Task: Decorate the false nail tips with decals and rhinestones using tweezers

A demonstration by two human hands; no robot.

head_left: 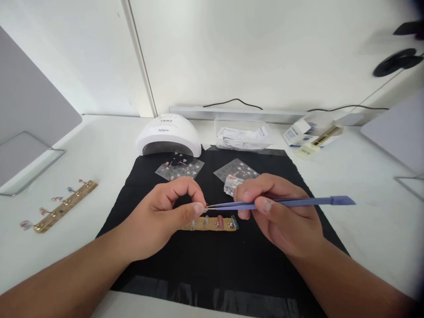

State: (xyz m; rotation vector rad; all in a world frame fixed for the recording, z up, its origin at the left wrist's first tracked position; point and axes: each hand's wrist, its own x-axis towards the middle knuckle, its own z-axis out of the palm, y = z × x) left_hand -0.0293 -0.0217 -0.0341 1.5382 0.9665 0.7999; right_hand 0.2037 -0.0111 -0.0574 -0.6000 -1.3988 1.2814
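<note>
My right hand [278, 212] grips blue tweezers [298, 202], whose tips point left and meet the fingertips of my left hand [168, 212]. My left thumb and forefinger are pinched together at the tweezer tips; whatever is between them is too small to make out. Just below the hands lies a gold strip holder [212, 223] with several false nails on it, resting on a black mat [205, 260]. Two clear sticker sheets [180, 167] [236, 170] with small decorations lie on the mat behind the hands.
A white nail lamp [168, 134] stands behind the mat. A second gold holder [61, 207] with nails lies on the white table at the left. A clear plastic box [243, 134] and small cartons [308, 134] sit at the back right.
</note>
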